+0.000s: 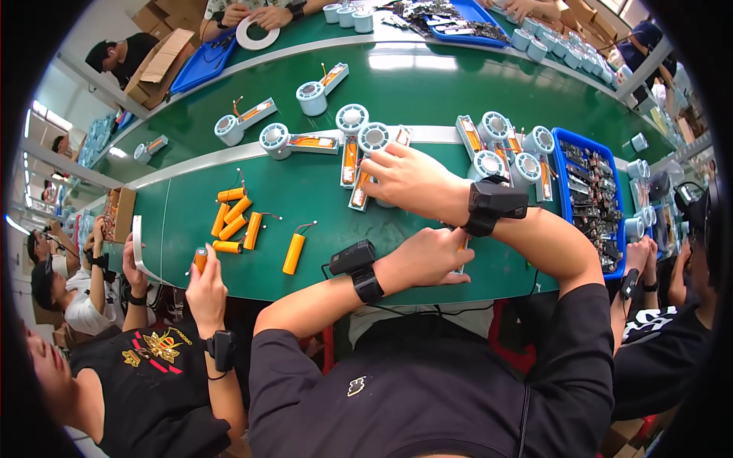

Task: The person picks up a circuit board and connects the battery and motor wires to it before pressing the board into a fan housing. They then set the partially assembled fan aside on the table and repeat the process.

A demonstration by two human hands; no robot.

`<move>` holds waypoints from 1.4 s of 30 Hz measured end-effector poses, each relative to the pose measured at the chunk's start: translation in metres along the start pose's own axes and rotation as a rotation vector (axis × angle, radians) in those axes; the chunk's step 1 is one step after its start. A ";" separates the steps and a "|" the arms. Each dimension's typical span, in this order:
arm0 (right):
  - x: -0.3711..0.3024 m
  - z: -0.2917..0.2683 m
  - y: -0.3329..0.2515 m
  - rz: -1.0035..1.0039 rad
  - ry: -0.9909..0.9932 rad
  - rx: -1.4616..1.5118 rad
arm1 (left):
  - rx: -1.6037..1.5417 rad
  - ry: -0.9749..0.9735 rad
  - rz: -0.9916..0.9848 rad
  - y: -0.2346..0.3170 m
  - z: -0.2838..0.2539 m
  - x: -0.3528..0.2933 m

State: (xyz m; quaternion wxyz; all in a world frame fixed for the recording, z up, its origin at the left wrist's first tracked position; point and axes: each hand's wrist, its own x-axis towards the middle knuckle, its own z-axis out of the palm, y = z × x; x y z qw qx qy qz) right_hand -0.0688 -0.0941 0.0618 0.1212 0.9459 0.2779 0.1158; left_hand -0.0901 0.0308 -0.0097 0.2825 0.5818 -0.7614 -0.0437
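Observation:
My right hand (418, 177) reaches over the bench, its curled fingers on the handle of a light-blue handheld fan body (373, 137) with a round head. Beside it lies another fan body (352, 118), an orange battery showing in its open handle. Nearer to me, my left hand (429, 257) is closed around a narrow pale piece, which looks like another fan handle; the fingers and right forearm hide most of it. To the right sits a cluster of fan bodies (489, 164). Further fan bodies (276, 140) lie to the left of my right hand.
Several loose orange batteries (250, 231) lie on the green bench (305, 183) at left. A blue tray (560, 164) of dark circuit boards stands at right. One co-worker's hand (206, 294) at left holds a battery; others work across the bench and at right. A metal rail crosses behind.

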 end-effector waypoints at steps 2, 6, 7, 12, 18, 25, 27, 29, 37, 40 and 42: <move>-0.006 -0.001 0.001 0.024 0.065 0.081 | -0.007 -0.001 -0.014 -0.001 -0.002 0.001; -0.030 -0.028 0.020 0.149 0.256 0.271 | -0.105 0.086 -0.045 0.002 -0.021 0.005; -0.039 -0.040 0.025 0.200 0.331 0.317 | -0.178 0.175 -0.078 0.004 -0.028 0.004; -0.119 -0.063 0.020 0.726 0.406 0.884 | -0.240 0.183 -0.270 -0.017 -0.043 0.002; -0.157 -0.040 -0.066 0.848 0.117 1.399 | 0.012 0.180 -0.253 -0.027 -0.045 0.008; -0.136 -0.043 -0.102 0.936 0.062 0.876 | 0.133 0.202 -0.049 -0.024 -0.047 0.020; -0.131 -0.039 -0.116 0.922 0.126 0.754 | -0.010 0.193 -0.254 -0.010 -0.050 0.016; -0.127 -0.030 -0.128 0.915 0.232 0.502 | -0.080 0.194 -0.357 -0.004 -0.054 0.018; -0.159 -0.022 -0.107 0.578 0.093 0.542 | -0.775 0.032 -0.666 0.015 -0.050 0.021; -0.176 -0.035 -0.089 0.789 0.220 1.288 | -1.137 0.055 -0.788 0.024 -0.043 0.028; -0.182 -0.028 -0.078 0.999 0.145 1.726 | -1.393 0.091 -0.768 0.025 -0.033 0.031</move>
